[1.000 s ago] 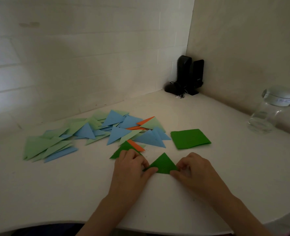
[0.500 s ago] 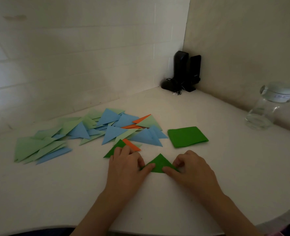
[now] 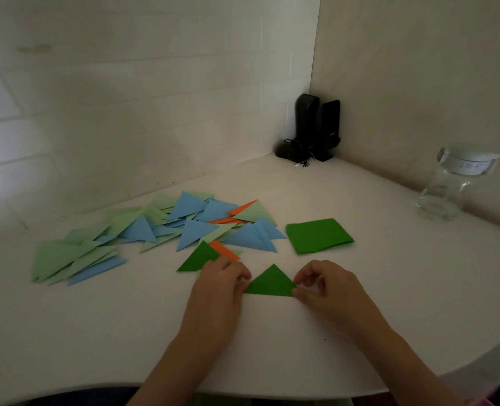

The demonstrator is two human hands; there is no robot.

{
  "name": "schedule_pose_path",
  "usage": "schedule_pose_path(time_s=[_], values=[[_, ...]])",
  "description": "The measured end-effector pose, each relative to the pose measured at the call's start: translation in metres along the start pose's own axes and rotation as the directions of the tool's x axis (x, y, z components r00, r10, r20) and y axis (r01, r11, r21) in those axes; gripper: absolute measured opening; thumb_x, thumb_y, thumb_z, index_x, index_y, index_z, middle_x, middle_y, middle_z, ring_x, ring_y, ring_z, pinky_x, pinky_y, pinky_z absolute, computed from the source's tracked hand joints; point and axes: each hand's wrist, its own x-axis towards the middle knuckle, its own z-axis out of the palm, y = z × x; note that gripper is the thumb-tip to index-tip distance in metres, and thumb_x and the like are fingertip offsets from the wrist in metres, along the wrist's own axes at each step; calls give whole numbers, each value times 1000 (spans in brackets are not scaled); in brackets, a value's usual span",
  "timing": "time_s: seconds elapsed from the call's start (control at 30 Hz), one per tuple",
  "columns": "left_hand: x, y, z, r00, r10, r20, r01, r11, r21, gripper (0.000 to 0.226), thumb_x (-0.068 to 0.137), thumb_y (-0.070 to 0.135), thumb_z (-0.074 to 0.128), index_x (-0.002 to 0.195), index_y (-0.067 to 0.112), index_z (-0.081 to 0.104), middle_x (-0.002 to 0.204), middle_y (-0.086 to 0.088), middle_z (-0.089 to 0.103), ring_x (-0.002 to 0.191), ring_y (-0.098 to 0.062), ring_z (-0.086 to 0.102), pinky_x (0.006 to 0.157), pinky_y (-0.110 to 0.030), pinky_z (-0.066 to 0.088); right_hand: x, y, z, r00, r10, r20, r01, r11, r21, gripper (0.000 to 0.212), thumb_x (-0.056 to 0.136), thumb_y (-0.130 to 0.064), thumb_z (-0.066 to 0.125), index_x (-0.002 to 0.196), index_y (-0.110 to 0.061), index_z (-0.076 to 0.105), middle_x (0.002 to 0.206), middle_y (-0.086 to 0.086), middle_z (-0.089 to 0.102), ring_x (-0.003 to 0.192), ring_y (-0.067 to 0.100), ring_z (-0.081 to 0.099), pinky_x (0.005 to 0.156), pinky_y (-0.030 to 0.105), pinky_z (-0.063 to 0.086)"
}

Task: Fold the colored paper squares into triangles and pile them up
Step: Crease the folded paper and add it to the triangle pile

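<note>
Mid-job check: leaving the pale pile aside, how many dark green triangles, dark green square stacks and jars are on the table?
green triangles: 2, one at the front, one by the pile
green square stack: 1
jar: 1
Total: 4

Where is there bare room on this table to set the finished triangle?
Bare table shows in front of the triangle pile, left of the left hand. More lies between the green squares and the jar. It is crowded between the pile, the dark green triangle and the squares.
</note>
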Motion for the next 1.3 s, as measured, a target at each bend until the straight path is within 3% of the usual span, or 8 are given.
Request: schedule_pose_path(time_s=[0.1,0.27,0.43,0.6,0.7,0.9,1.07,1.3], values=[[-2,14,8,998,29,-48,-28,999,17,7,90,18,61,95,15,64,97,0,58,88,-14,51,68,-20,39,-1,0,1,1000,-4,-13,4,1000,-1,15,75,-25,75,84,-27,64,85,-9,58,69,-14,46,67,6,37],[3,26,13,993,-97,70,97,995,4,35,83,44,64,110,24,54,105,6,47,95,-9,48,80,-23,44,-2,0,3,999,-16,-32,16,1000,-8,15,76,-25,74,87,-24,65,87,-7,59,63,-1,45,65,6,35],[10,31,11,987,-130,99,141,983,-115,30,82,31,70,108,26,57,95,8,55,86,-6,52,74,-19,42,-2,1,3,998,-28,-51,28,1000,0,15,76,-24,75,87,-23,65,86,-8,59,62,-2,45,63,5,35],[6,25,9,999,-54,-9,53,994,-99,21,87,24,65,108,26,60,90,8,58,85,-7,51,73,-22,42,-3,1,0,996,-53,-76,52,999,-17,15,75,-30,75,85,-24,65,83,-10,60,62,-3,48,62,7,37],[10,6,-1,993,-50,-109,46,998,-41,23,83,17,69,105,23,65,92,5,65,85,-14,57,74,-31,47,4,5,-4,979,-75,-187,62,995,-74,17,77,-33,73,88,-24,65,84,-10,61,64,2,50,62,14,39],[15,-33,-22,976,-129,-177,146,985,87,23,83,17,68,105,25,64,90,2,68,80,-23,54,70,-39,44,37,19,-7,939,-194,-285,93,939,-332,34,69,-35,79,97,-16,69,99,2,64,91,23,61,80,38,50],[19,-47,-23,969,-157,-188,185,973,140,22,78,18,74,97,23,65,84,2,64,81,-23,53,69,-40,45,48,16,-7,976,-97,-195,9,913,-408,52,77,-54,65,119,-23,58,121,-4,55,107,16,54,90,35,40],[24,-50,-19,962,-156,-224,190,972,137,30,72,12,78,95,23,63,90,1,56,87,-21,49,71,-33,38,48,10,3,953,-126,-274,-38,850,-525,25,87,-47,52,96,-30,69,106,-10,61,91,11,57,81,32,32]])
